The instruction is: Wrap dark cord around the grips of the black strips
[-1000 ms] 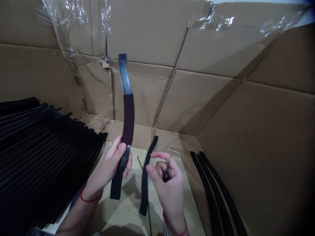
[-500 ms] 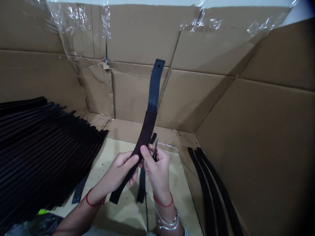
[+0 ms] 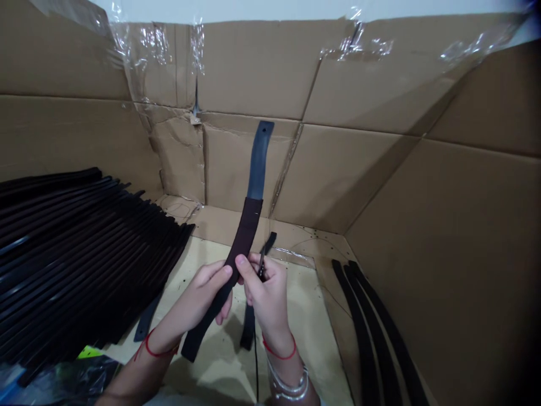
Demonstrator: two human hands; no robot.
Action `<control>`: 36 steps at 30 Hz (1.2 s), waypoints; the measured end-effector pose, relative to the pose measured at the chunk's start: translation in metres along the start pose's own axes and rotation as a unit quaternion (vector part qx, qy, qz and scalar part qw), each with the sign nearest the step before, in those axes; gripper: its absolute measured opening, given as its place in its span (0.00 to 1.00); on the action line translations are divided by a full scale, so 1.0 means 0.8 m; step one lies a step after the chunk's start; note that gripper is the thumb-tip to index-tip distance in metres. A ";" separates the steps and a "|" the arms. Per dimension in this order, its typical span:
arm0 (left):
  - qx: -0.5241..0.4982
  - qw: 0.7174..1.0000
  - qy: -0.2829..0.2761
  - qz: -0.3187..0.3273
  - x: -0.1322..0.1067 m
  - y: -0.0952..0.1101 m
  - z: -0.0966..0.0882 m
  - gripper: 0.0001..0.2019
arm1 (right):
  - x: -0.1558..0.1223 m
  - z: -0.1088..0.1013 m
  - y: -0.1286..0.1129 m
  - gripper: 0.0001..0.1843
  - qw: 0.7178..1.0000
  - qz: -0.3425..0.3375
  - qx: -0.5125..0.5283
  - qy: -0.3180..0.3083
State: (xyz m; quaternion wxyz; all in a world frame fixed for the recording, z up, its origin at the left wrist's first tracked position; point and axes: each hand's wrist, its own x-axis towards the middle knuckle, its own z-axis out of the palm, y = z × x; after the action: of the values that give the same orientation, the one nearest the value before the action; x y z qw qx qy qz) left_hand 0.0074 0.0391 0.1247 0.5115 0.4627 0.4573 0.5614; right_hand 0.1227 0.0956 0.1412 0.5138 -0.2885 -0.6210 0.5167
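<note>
A long, slightly curved strap (image 3: 247, 228) rises between my hands: a dark brown sleeve covers its middle, and a bare blue-grey end with a small hole sticks out on top. My left hand (image 3: 210, 287) pinches it at the lower part, thumb on the front face. Just beside it, my right hand (image 3: 266, 290) grips the strap's right edge between thumb and fingers. A small pointed dark tool, probably thread snips (image 3: 261, 265), is also tucked in my right hand, tip upward. Behind the hands another black strip (image 3: 248, 330) lies on the pale board.
At left a large fanned pile of dark strips (image 3: 84, 254) lies on the pale board (image 3: 296, 321). Several long black strips (image 3: 372, 321) rest along the right side. Cardboard walls (image 3: 359, 175) with clear tape surround the board. Clear plastic bags (image 3: 63, 380) sit at lower left.
The upper end of the strap has dropped and swung slightly left. Both hands keep their hold on it, and the whole view has shifted a little.
</note>
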 end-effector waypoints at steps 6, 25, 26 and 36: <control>0.027 0.999 -0.016 0.005 -0.010 0.006 -0.001 0.18 | -0.001 0.002 0.002 0.20 0.999 0.014 0.005 -0.037; 0.132 0.989 0.002 0.061 -0.033 0.016 -0.006 0.13 | 0.002 0.002 0.022 0.17 0.989 0.046 0.132 -0.037; 0.136 0.989 0.005 0.061 -0.034 0.017 -0.007 0.14 | 0.002 0.002 0.023 0.16 0.989 0.044 0.135 -0.039; 0.063 0.998 0.029 0.012 -0.028 0.006 -0.011 0.21 | 0.003 0.007 0.024 0.16 0.994 0.027 0.092 -0.059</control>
State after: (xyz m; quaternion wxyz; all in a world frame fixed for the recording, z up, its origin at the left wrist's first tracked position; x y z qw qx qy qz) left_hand -0.0006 0.0163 0.1268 0.4614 0.4832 0.5005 0.5506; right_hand 0.1136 0.1018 0.1246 0.4865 -0.2259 -0.5921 0.6014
